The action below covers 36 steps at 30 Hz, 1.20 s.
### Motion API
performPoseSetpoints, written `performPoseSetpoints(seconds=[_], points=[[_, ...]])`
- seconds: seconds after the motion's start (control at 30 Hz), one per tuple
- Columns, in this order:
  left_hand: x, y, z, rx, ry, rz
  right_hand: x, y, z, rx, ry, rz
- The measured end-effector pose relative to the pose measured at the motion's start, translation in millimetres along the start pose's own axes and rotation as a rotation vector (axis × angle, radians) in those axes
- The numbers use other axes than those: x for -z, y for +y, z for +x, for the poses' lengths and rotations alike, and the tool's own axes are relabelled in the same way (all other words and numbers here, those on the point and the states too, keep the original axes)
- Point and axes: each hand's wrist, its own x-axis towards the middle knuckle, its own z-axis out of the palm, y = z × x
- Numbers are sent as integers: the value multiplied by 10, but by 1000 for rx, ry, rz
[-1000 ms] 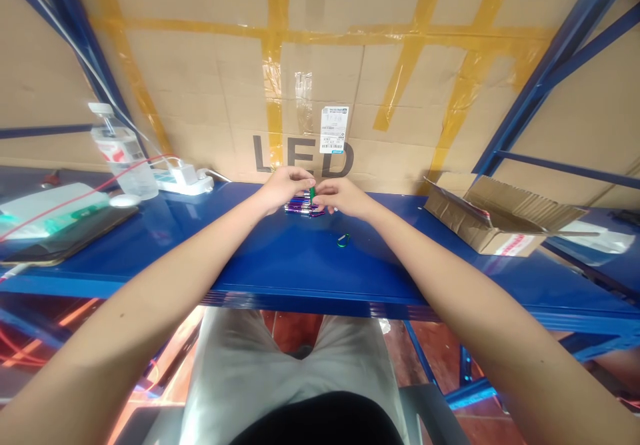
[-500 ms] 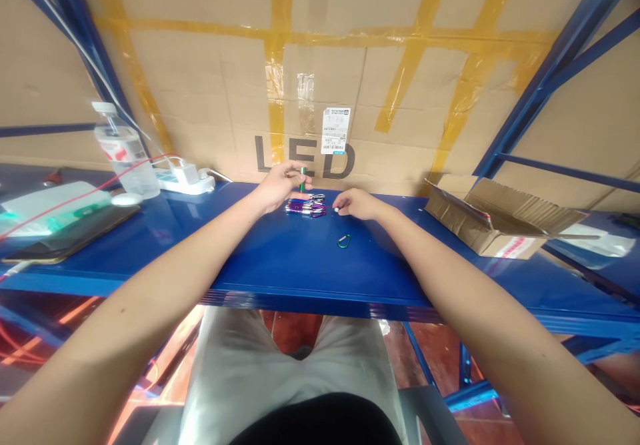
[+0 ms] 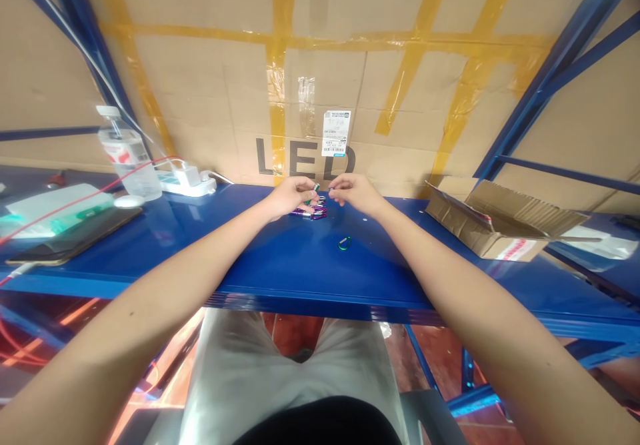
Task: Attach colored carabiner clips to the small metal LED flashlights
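Note:
My left hand (image 3: 293, 195) pinches a small green cylinder (image 3: 315, 189), tilted, above a little pile of purple keychain pieces (image 3: 313, 211) on the blue shelf (image 3: 280, 258). My right hand (image 3: 353, 191) is raised beside it with its fingertips pinched on something too small to make out, close to the green cylinder's tip. A loose green carabiner clip (image 3: 343, 243) lies on the shelf nearer to me, below my right wrist.
An open cardboard box (image 3: 495, 221) stands at the right. A water bottle (image 3: 129, 155), a white power strip (image 3: 186, 180) with a red cable, and a dark tablet (image 3: 70, 235) are at the left. A big taped cardboard carton (image 3: 310, 91) marked LED forms the back wall.
My right hand lifted off the shelf and came up to meet my left hand. The green cylinder went from upright to tilted toward the right hand.

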Motion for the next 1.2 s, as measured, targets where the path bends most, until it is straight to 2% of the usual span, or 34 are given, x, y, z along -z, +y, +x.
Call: performPoseSetpoints(seconds=[0.17,0.37,0.7,0.83,0.97,1.2], points=[[1,-35,11,-20,-28,67,-64,-72,-1,95,62,-54],[-3,-53,14,-40,-56,104,-106,-62,-23,216,22,-282],[14,-45,-9,-91,-62,207,-58,-91,-62,261,0,-402],[8,-59,-8,-156,-58,258,-76,-107,-75,286,-11,-404],[-24,-54,-23,-249,-6,362,-98,-87,-77,247,6,-379],[-59,24,-111,-489,56,724,-160,-113,-104,127,-7,-205]])
